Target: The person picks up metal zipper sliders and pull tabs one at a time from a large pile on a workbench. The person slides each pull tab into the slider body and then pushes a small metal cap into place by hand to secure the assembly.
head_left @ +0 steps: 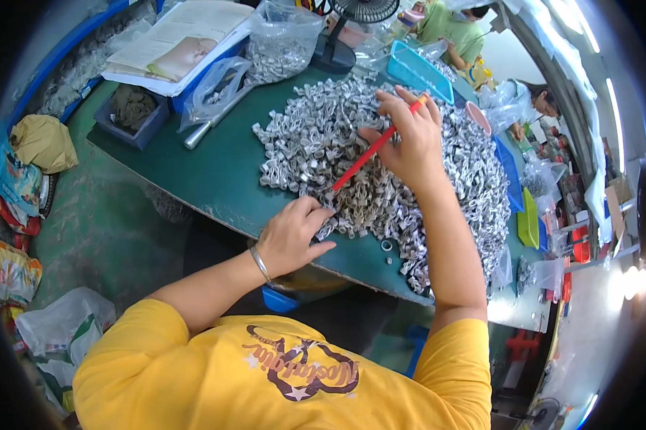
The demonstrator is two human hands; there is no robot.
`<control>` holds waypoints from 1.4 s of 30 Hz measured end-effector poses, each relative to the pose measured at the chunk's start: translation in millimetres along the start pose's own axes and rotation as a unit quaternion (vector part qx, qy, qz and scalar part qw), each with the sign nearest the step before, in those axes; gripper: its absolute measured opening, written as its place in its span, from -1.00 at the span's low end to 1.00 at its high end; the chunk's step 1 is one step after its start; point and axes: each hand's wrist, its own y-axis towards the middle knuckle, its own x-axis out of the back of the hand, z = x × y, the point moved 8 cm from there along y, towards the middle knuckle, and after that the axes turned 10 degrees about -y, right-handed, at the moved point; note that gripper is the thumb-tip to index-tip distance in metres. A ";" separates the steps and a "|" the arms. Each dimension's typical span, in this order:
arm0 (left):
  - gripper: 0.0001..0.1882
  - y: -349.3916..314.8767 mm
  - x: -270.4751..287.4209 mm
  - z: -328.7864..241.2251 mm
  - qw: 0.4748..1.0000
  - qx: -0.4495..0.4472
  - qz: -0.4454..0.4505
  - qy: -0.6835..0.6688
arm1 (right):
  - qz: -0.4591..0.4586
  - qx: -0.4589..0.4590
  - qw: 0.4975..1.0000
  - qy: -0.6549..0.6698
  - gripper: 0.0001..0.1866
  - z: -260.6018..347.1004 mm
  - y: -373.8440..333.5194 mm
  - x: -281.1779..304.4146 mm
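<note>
A wide heap of small silver metal pieces [466,186], many of them loop-shaped, covers much of the green table. My right hand [412,140], above the heap, is closed around a slim red stick [366,159] with an orange upper end. The stick slants down to the left, its lower tip among the pieces beside my left fingers. At the heap's near left edge rests my left hand [288,233], fingers curled against the pieces and thumb lower down. Whatever its fingertips grip is too small to make out. Near the table edge lies a loose ring [386,245].
Back left are a grey bin [131,118], papers [183,43], a bag of metal pieces [283,46] and a metal tube [215,120]. A fan [337,36] and turquoise tray [419,72] stand behind the heap. Two people sit beyond. Sacks [43,143] lie left on the floor.
</note>
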 end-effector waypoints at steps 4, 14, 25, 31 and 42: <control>-0.28 4.1 12.1 -11.5 0.998 -0.032 -0.059 0.021 | 0.162 -0.107 0.980 0.049 -0.57 -47.2 20.1 -39.0; 0.22 9.0 -11.3 -2.9 0.998 0.023 0.014 0.055 | 0.128 -0.069 0.987 0.070 -0.64 -27.5 14.6 -23.3; 0.24 9.6 -13.1 -3.5 0.997 0.059 0.013 0.057 | -0.045 -0.005 0.999 0.015 -0.73 25.4 -45.0 1.4; 0.29 11.9 -19.9 -4.8 0.998 0.036 0.018 0.057 | -0.090 -0.005 0.992 0.088 -0.75 35.7 -72.8 11.6; 0.27 12.4 -21.7 -6.9 0.993 0.012 0.034 0.109 | -0.049 -0.028 0.988 0.147 -0.77 45.5 -130.9 12.0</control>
